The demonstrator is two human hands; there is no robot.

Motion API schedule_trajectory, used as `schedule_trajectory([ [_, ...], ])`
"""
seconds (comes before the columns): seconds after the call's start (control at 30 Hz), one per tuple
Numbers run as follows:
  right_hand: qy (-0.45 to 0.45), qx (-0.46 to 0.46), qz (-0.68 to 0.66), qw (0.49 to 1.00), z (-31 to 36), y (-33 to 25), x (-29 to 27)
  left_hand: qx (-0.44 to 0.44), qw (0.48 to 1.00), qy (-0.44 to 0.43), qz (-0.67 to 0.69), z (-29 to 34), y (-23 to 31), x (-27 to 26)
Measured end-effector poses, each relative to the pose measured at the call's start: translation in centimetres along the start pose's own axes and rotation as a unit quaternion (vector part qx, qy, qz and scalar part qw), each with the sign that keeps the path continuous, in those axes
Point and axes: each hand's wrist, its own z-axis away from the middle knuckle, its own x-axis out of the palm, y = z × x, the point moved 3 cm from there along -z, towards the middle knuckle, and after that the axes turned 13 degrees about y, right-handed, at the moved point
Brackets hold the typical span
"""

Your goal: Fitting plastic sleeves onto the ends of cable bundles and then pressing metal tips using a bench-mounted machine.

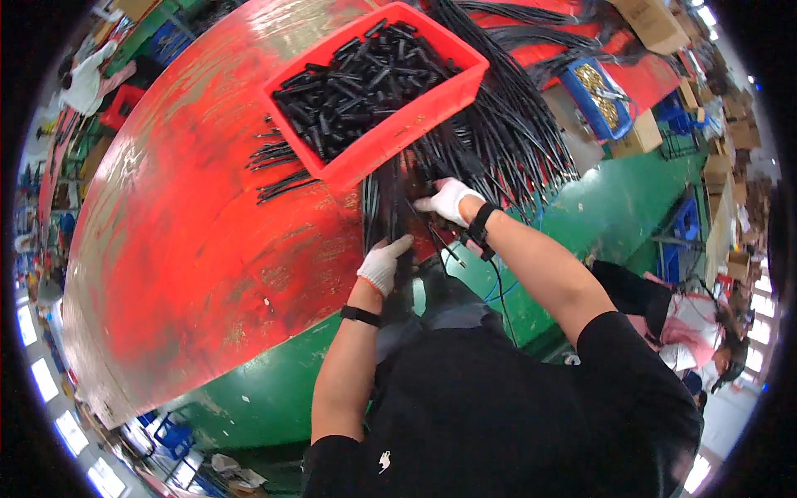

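Observation:
My left hand (pixel 383 263), in a white glove, is closed around the lower part of a bundle of black cables (pixel 378 203) at the table's near edge. Its outer finger lies along the bundle, while the other fingers are partly hidden. To the right and a little farther away, my gloved right hand (pixel 449 202) is closed over black cables beneath the red bin; its fingertips are hard to make out in the dark. A few loose cable ends (pixel 455 256) hang below it. Directly beyond both hands stands a red plastic bin (pixel 398 133) filled with short black tubular parts (pixel 361 87).
Many black cables (pixel 519 124) fan out right of the bin on the red and green table (pixel 199 224). A blue tray (pixel 581 87) of brass-coloured parts sits at the far right, near cardboard boxes (pixel 652 25). Another person (pixel 689 328) is at right, one more (pixel 87 75) at far left.

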Motion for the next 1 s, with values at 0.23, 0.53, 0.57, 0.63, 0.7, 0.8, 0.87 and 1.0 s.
schedule_trajectory([
  [0.23,-0.089,-0.147,0.338,0.925,6.1,-3.4,-0.3,0.036,0.998,-0.028,0.040,0.8,-0.1,2.0],
  [0.53,-0.076,-0.133,0.123,0.980,10.0,0.9,0.0,0.051,0.998,-0.004,-0.036,1.7,0.8,2.5],
  [0.57,-0.082,-0.110,0.116,0.984,10.0,1.4,-0.2,0.062,0.998,-0.012,-0.029,1.3,0.5,2.3],
  [0.63,-0.081,-0.146,0.183,0.969,10.2,0.9,-0.2,0.082,0.996,-0.038,-0.018,1.0,0.2,3.1],
  [0.7,-0.076,-0.176,0.213,0.958,9.8,1.5,0.3,0.060,0.996,-0.013,-0.059,1.6,0.6,3.2],
  [0.8,-0.070,-0.179,0.128,0.973,9.6,2.4,0.9,0.037,0.999,-0.016,-0.011,1.0,0.1,2.6],
  [0.87,-0.073,-0.125,0.105,0.984,9.9,3.1,-0.2,-0.028,0.995,-0.043,0.082,0.1,-0.6,1.8],
  [1.0,-0.109,-0.052,0.015,0.993,12.1,5.6,-1.3,-0.032,0.995,-0.082,0.041,-0.3,-0.7,1.5],
])
